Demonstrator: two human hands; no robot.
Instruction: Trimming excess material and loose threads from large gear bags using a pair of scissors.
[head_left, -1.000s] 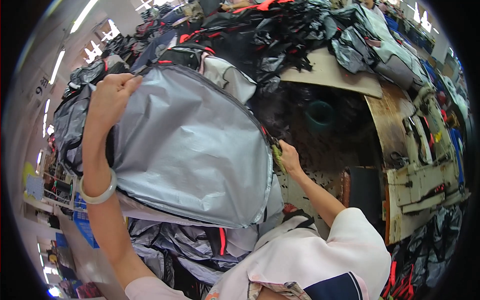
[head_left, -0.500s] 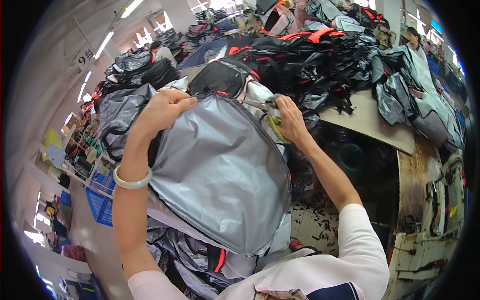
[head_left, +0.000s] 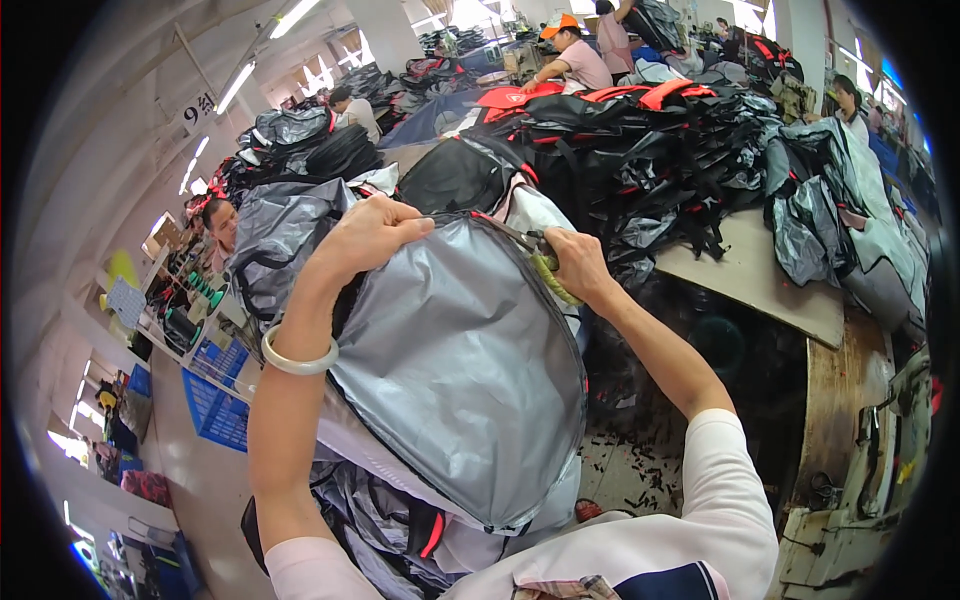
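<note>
A large grey shiny fabric piece (head_left: 455, 370), bag-shaped with a dark edge, lies spread in front of me. My left hand (head_left: 368, 235) grips its top edge; a pale bangle sits on that wrist. At the same top edge, further right, my right hand (head_left: 575, 262) is closed around small scissors (head_left: 535, 258) with a yellow-green handle, their blades against the seam. Red trim shows along the fabric's upper rim.
A big heap of black, red and grey bags (head_left: 640, 130) covers the table behind. A wooden board (head_left: 765, 275) lies to the right, with a dark pit below it. Blue crates (head_left: 218, 395) stand at the left. Other people (head_left: 575, 55) work at the back.
My view swung round, so the bag pile now sits further back. Both hands have come closer together along the fabric's top edge, with the right hand and scissors moving up from the side.
</note>
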